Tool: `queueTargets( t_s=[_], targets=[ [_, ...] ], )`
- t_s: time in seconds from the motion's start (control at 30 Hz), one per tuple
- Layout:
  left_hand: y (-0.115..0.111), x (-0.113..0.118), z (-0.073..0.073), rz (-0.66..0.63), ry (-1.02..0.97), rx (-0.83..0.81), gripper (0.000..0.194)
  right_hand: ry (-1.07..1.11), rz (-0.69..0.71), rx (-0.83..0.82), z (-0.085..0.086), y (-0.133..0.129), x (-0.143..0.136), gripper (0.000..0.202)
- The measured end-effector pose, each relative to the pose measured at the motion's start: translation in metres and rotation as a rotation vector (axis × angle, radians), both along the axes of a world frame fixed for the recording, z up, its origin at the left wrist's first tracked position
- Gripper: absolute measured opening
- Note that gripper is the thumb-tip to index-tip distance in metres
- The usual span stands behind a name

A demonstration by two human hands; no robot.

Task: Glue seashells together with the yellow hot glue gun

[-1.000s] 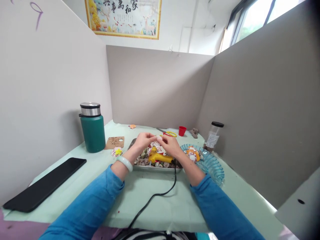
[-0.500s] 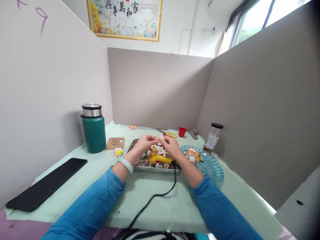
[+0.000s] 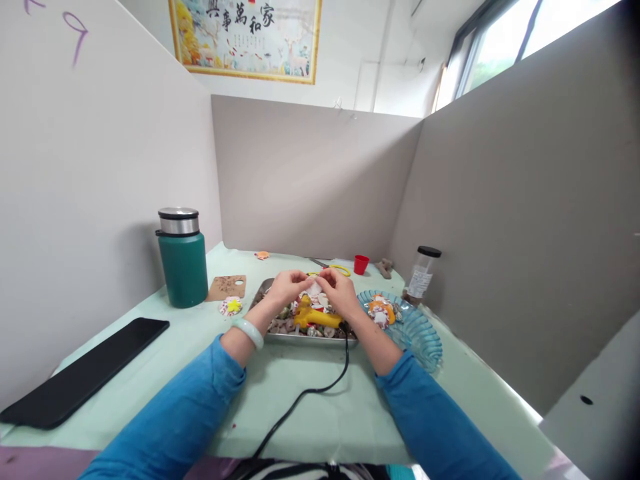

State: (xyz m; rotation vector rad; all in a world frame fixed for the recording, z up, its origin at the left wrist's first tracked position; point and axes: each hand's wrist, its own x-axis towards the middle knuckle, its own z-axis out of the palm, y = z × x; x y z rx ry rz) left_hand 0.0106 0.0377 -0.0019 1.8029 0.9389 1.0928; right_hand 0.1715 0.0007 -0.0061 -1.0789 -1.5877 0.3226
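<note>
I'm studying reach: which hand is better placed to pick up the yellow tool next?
Probably the right hand: the yellow tool lies with its handle, where the black cord joins, toward that side. The left hand is nearer the other end. Both hold a small white piece.

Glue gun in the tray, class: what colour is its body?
The glue gun's body is yellow, clearest in the head view.

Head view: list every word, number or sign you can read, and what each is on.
"興事萬和家", left to right: framed wall picture; the smaller lines beneath are too small to read.
"9", handwritten in purple: left partition; another purple mark beside it is cut off by the picture's top edge.
Label on the black-lidded jar: print too small and blurred to read.
</note>
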Motion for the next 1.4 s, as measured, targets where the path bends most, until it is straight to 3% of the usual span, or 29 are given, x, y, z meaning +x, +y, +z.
queueTargets(
  t_s=[0.53,0.7,0.87,1.4],
  targets=[
    [-0.009,-0.001,0.007,0.018,-0.042,-0.017,0.040,0.030,0.028,0.005,0.000,-0.004,-0.001,0.019],
    [-0.010,0.001,0.007,-0.041,-0.086,-0.042,0.043,-0.011,0.008,0.013,0.000,-0.003,0.000,0.017],
    [-0.010,0.000,0.006,0.003,-0.094,-0.022,0.035,-0.041,0.026,0.002,-0.004,-0.003,0.000,0.018],
    [-0.003,-0.002,0.001,-0.098,-0.191,-0.109,0.033,0.031,0.126,-0.075,-0.005,0.001,0.002,0.019]
  ],
)
